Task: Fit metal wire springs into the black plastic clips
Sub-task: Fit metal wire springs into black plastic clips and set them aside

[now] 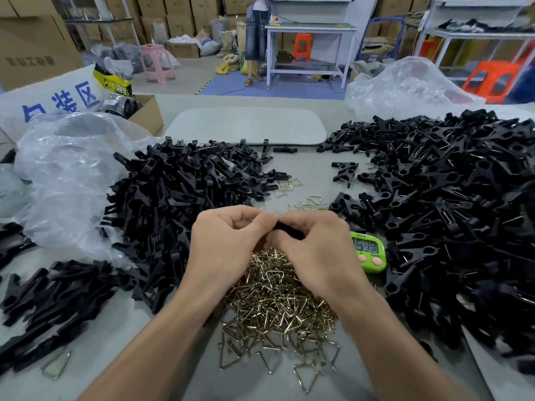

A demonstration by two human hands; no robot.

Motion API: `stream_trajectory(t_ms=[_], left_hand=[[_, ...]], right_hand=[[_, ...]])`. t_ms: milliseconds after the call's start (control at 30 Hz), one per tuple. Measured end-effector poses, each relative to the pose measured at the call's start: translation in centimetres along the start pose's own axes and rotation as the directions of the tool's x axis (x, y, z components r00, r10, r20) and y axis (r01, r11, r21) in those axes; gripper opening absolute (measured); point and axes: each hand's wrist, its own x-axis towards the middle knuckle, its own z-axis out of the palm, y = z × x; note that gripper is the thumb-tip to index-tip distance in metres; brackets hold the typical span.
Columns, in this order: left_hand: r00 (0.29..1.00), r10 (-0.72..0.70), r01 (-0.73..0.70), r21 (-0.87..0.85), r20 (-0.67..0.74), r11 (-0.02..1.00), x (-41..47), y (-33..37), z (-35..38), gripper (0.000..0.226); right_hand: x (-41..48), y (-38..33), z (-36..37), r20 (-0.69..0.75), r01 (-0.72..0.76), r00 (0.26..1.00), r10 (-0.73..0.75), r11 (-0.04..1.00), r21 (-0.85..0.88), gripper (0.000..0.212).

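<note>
Both hands meet above the pile of brass-coloured wire springs [278,305] on the grey table [307,169]. The right hand [315,247] curls its fingers round 1 black clip [286,227], and the left hand [228,241], fingers bent, pinches that clip's near end; any spring between the fingertips is hidden. A heap of springless clips [179,198] lies to the left beside a clear plastic bag [66,175], a larger heap of fitted clips [451,212] to the right, with a green timer [369,251] just beside the right hand
</note>
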Motion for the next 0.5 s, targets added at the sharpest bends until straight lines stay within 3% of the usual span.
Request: stream_trajectory(t_ms=[100, 200, 267, 367, 500], left_hand=[[0.986, 0.061, -0.063, 0.011, 0.153, 0.998, 0.4, 0.1, -0.8, 0.028], [0.925, 0.097, -0.079, -0.063, 0.368, 0.995, 0.6, 0.7, -1.5, 0.035], [0.933, 0.12, -0.121, -0.017, 0.338, 0.992, 1.0, 0.6, -1.8, 0.034], [0.949, 0.156, -0.188, 0.092, 0.272, 0.978, 1.0, 0.3, -1.9, 0.048], [0.952, 0.185, -0.213, 0.092, 0.245, 0.973, 0.9, -0.3, -1.9, 0.039]], right_hand=[[0.5, 0.0, -0.7, 0.04, -0.16, 0.987, 0.156, 0.975, 0.157, 0.009], [0.9, -0.2, -2.0, 0.224, -0.316, 0.943, 0.248, 0.876, 0.364, 0.012], [0.9, -0.3, -2.4, 0.291, -0.362, 0.922, 0.255, 0.836, 0.414, 0.012], [0.9, -0.2, -2.2, 0.272, -0.335, 0.932, 0.241, 0.861, 0.383, 0.019], [0.9, -0.2, -1.7, 0.264, -0.294, 0.942, 0.208, 0.89, 0.347, 0.027]])
